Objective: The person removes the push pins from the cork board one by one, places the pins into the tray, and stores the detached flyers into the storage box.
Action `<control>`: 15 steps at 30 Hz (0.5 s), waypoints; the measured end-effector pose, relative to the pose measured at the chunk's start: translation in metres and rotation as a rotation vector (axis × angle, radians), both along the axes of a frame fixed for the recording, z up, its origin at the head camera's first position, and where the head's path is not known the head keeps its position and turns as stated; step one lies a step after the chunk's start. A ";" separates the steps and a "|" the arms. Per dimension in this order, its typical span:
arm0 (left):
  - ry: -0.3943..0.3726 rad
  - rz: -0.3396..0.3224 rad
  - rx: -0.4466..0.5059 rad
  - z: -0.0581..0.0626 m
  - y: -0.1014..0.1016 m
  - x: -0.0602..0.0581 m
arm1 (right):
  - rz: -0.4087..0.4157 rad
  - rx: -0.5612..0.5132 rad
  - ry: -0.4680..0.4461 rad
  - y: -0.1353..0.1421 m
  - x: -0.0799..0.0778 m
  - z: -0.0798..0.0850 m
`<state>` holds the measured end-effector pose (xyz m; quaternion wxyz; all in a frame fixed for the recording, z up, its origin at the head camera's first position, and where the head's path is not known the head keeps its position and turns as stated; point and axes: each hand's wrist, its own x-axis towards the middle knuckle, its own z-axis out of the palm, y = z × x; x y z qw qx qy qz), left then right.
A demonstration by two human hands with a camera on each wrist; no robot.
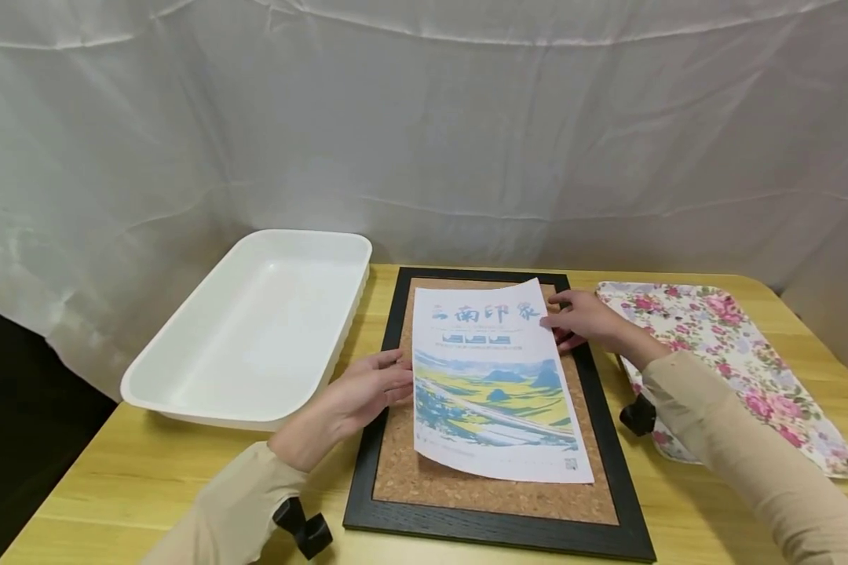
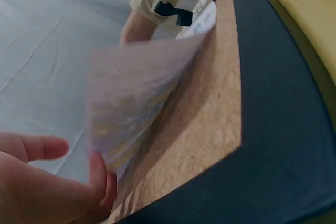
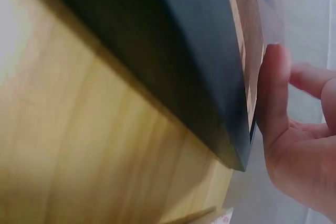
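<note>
A paper poster (image 1: 491, 384), printed with blue characters and a landscape, is raised at a slant over a black-framed corkboard (image 1: 417, 479). Its top right corner lifts and its lower edge bends. My left hand (image 1: 360, 396) touches the poster's left edge with its fingers; in the left wrist view the thumb stands apart from the paper. On the opposite edge, my right hand (image 1: 590, 318) pinches the upper side, thumb over the front of the sheet. From the right wrist, the fingertips (image 3: 275, 59) sit close beside the board, and little of the poster shows.
To the left stands a deep white plastic tray (image 1: 247, 314). A flowered tray (image 1: 749, 377) lies to the right, partly under the right forearm. Everything is on a wooden table (image 1: 191, 486) with a pale curtain (image 1: 466, 141) behind it.
</note>
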<state>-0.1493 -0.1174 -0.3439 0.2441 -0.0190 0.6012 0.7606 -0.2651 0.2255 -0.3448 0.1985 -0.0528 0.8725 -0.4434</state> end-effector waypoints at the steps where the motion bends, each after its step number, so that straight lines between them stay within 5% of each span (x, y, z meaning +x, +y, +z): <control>1: -0.011 -0.013 0.012 0.000 0.000 0.000 | -0.006 0.002 -0.006 -0.001 0.000 0.000; 7: -0.028 -0.117 0.017 -0.002 0.000 0.010 | -0.052 0.033 0.027 -0.005 0.000 -0.001; 15: 0.030 -0.082 -0.046 -0.008 0.006 0.025 | -0.089 -0.005 0.093 -0.001 0.005 0.001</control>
